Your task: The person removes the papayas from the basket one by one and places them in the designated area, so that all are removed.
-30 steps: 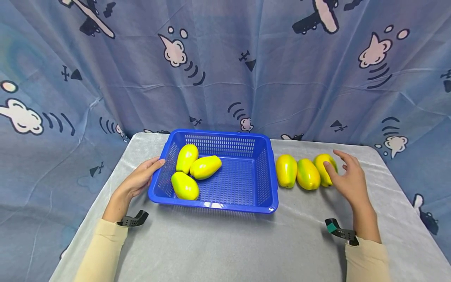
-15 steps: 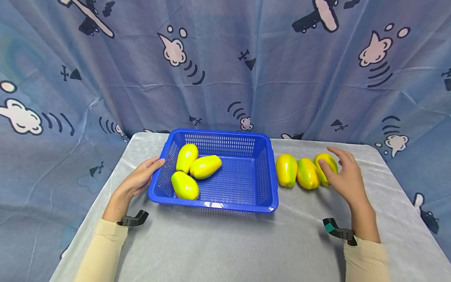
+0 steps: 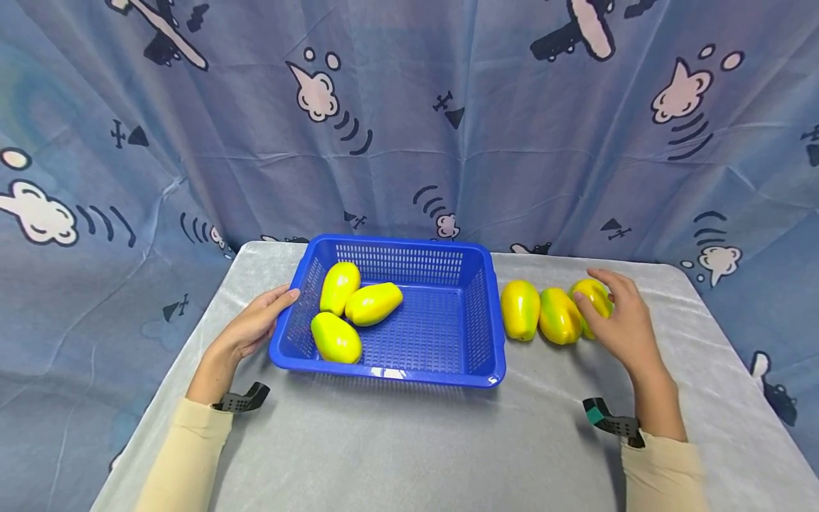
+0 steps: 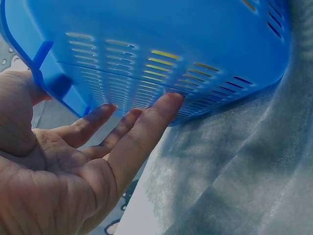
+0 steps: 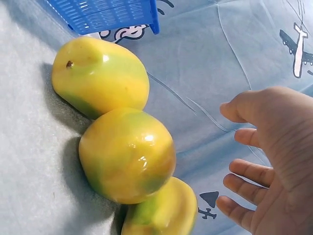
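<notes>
A blue plastic basket point(image 3: 409, 371) with slotted walls stands on the table. My left hand point(image 3: 252, 323) holds its left side, thumb over the rim; in the left wrist view the fingers point(image 4: 142, 137) lie against the outer wall. Inside, at the left, are three yellow-green papayas, one upper point(image 3: 339, 286), one middle point(image 3: 374, 304) and one lower point(image 3: 335, 338). Right of the basket, three more stand in a row: a near one point(image 3: 520, 310), a middle one point(image 3: 559, 318) and a far-right one point(image 3: 591, 295). My right hand point(image 3: 623, 323), fingers spread and holding nothing, hovers by the far-right papaya, partly hiding it.
A pale grey cloth point(image 3: 416, 448) covers the table. Behind it hangs a blue curtain point(image 3: 397, 142) printed with planes and clouds, close to the table's back edge. The right end of the basket nearly touches the nearest papaya of the row.
My right hand has moved a little to the left, over the far-right papaya. The left hand, the basket and the papayas have stayed where they were.
</notes>
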Demonstrator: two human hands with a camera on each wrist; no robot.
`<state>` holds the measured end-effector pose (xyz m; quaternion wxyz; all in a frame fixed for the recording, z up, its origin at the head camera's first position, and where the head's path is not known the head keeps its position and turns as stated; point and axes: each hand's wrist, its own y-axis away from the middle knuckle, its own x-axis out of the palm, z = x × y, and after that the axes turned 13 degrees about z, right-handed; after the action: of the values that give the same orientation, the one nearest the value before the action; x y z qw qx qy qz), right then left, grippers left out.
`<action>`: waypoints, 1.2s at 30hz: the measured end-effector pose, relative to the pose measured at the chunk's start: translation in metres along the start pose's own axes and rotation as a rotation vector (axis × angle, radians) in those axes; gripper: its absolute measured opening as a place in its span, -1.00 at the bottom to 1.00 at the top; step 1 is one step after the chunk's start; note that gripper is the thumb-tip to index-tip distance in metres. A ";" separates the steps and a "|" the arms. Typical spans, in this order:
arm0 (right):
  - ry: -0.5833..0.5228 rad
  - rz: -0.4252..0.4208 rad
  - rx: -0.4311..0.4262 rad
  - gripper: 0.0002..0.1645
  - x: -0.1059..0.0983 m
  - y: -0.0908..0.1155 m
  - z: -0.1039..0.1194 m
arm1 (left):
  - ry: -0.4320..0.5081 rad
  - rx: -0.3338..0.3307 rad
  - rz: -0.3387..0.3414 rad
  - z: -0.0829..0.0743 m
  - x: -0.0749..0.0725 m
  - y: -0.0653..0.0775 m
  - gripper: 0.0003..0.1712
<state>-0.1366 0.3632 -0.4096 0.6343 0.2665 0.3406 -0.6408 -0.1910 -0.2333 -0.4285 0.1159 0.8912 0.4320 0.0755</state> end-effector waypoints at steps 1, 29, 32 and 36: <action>-0.003 0.004 -0.001 -0.30 0.001 0.000 0.000 | 0.001 -0.001 0.000 0.000 0.000 0.000 -0.18; -0.099 0.057 -0.148 -0.35 0.024 -0.005 0.061 | 0.013 -0.008 -0.012 0.001 0.002 0.001 -0.19; -0.094 0.075 -0.172 -0.35 0.027 -0.008 0.072 | 0.004 -0.012 -0.017 0.000 0.001 0.004 -0.17; -0.049 0.088 -0.221 -0.36 0.030 -0.014 0.084 | 0.009 -0.005 -0.007 0.000 0.001 0.001 -0.17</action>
<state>-0.1442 0.2787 -0.3784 0.6954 0.1936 0.3817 -0.5773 -0.1891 -0.2333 -0.4285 0.1163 0.8890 0.4356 0.0804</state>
